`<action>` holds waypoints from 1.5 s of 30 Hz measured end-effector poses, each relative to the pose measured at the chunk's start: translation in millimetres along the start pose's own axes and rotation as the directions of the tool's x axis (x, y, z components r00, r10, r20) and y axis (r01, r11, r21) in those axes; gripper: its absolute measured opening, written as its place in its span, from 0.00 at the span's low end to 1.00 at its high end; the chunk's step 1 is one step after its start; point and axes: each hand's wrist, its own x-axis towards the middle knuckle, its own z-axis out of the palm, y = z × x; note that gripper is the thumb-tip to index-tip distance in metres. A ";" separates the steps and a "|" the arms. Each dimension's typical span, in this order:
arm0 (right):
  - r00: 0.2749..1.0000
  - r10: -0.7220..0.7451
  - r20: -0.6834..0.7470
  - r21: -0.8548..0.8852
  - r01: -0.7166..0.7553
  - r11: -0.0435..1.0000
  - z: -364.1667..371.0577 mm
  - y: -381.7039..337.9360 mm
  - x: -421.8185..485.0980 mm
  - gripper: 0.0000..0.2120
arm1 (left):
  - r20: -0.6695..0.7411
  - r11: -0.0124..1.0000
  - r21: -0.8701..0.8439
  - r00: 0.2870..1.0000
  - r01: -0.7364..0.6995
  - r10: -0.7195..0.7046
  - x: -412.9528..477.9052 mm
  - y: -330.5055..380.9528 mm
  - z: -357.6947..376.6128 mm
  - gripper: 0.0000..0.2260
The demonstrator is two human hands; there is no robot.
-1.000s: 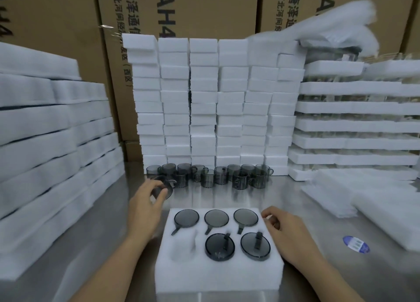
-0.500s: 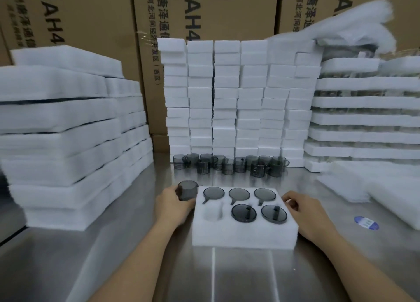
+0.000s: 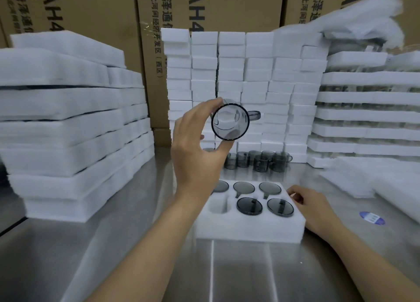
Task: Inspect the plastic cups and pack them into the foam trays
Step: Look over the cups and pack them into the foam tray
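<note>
Hands well apart, one low, one raised. Right hand (image 3: 316, 208): laid against the right edge of the white foam tray (image 3: 250, 230), fingers loosely bent, holding nothing. Tray flat on the shiny steel worktop (image 3: 136, 256), toward the near side and a little right of centre. Six round pockets in two rows. Five filled with dark grey plastic cups (image 3: 249, 205); the near-left empty pocket (image 3: 218, 205) bare white. Just right of the right hand, flat on the worktop, an oval blue sticker (image 3: 372, 217).

Left hand (image 3: 195, 151): lifted above the tray's far-left corner, thumb and fingers clamped round a smoky transparent plastic cup (image 3: 230, 122). Held on its side in the air, one round end turned toward the camera, handle pointing right.

Farther back, toward the rear edge: a cluster of loose grey handled cups (image 3: 261, 159) standing upright on the worktop. Right behind them, columns of small white foam blocks (image 3: 245, 74). Along the left edge, a tall pile of white foam sheets (image 3: 68, 124). Along the right edge, stacked foam trays (image 3: 363, 110), glassy items dimly seen between the layers. Rearmost, brown cardboard cartons (image 3: 227, 6) with black print.
</note>
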 end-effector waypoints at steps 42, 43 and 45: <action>0.495 -0.705 -0.508 -0.346 0.632 0.693 -12.0 -124.6 -34.7 0.30 | 0.388 0.862 0.109 0.777 0.496 -0.496 -32.3 1.4 24.2 0.30; 0.519 -0.685 -0.512 -0.311 0.632 0.710 -14.3 -123.3 -35.3 0.30 | 0.413 0.883 0.087 0.790 0.462 -0.454 -32.5 0.0 23.0 0.30; 0.595 -0.623 -0.508 -0.148 0.652 0.744 -22.4 -118.6 -32.9 0.33 | 0.482 0.928 0.012 0.811 0.373 -0.332 -30.7 -4.3 17.8 0.28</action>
